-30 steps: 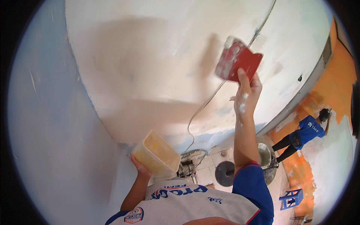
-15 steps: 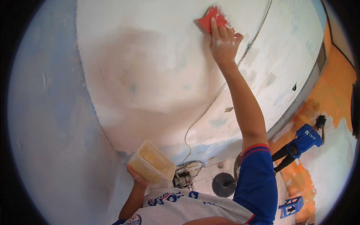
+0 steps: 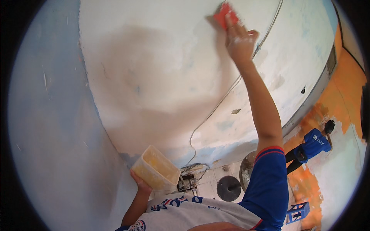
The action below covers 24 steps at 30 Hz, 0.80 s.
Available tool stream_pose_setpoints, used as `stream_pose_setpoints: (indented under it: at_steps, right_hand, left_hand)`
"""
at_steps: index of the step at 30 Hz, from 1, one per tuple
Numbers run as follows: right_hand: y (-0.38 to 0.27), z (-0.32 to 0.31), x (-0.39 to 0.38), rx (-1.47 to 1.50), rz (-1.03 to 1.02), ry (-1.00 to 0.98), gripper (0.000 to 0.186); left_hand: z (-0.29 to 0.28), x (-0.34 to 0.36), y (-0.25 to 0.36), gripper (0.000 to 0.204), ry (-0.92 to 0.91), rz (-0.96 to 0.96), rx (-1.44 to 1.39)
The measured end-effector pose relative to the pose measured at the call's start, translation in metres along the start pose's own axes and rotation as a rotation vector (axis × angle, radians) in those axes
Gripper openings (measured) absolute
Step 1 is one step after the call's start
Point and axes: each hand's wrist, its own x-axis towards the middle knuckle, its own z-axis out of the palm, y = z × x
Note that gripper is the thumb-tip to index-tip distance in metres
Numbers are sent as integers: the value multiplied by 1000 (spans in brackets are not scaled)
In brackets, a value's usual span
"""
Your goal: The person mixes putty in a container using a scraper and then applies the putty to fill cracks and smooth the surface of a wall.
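High on the whitish, patchy wall (image 3: 162,77), my right hand (image 3: 239,41) grips a red putty scraper (image 3: 225,16) with white paste on its edge. The blade lies against the wall, and white smears mark my knuckles. Low on the left, my left hand (image 3: 141,181) holds a yellowish plastic tub (image 3: 158,169) by its side and underside. The tub is tilted, its opening facing up, with a little yellowish residue showing inside.
A cable (image 3: 216,107) runs down the wall beside my right arm. On the tiled floor stand a dark round object (image 3: 229,188), a basin (image 3: 246,171) partly behind my sleeve, and a blue stool (image 3: 297,213). A person in a blue shirt (image 3: 314,145) stands by the orange wall.
My right hand and the scraper have moved slightly to the right and up along the wall, and the scraper has turned. The tub in my left hand stays nearly in place.
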Motion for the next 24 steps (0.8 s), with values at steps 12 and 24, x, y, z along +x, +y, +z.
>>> stream_pose_setpoints:
  at_steps: [12, 24]
  right_hand:
    - [0, -29, 13, 1, 52, 78, 64]
    - [-37, -62, -5, 115, -42, -27, 46]
  left_hand:
    - [4, -6, 0, 93, 15, -5, -16]
    - [24, -13, 7, 88, -3, 55, -8]
